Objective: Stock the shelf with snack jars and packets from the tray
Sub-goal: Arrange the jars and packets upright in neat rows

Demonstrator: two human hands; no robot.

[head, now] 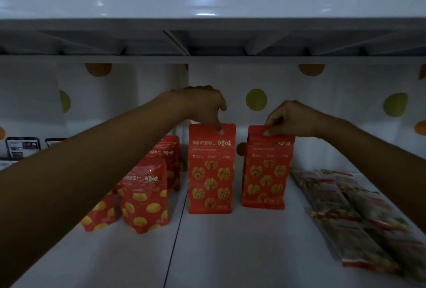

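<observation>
Two red walnut packets stand upright on the white shelf (230,241). My left hand (205,105) pinches the top edge of the left walnut packet (211,172). My right hand (292,119) pinches the top edge of the right walnut packet (265,172), which leans slightly and has another packet close behind it. To the left stand several red chestnut packets (145,197) printed with yellow shapes. The tray is out of view.
Flat clear packets of mixed snacks (352,216) lie in rows on the shelf's right side. Dark packets (22,146) stand at the far left. The shelf's back wall (255,99) has coloured dots; an upper shelf (207,38) hangs overhead.
</observation>
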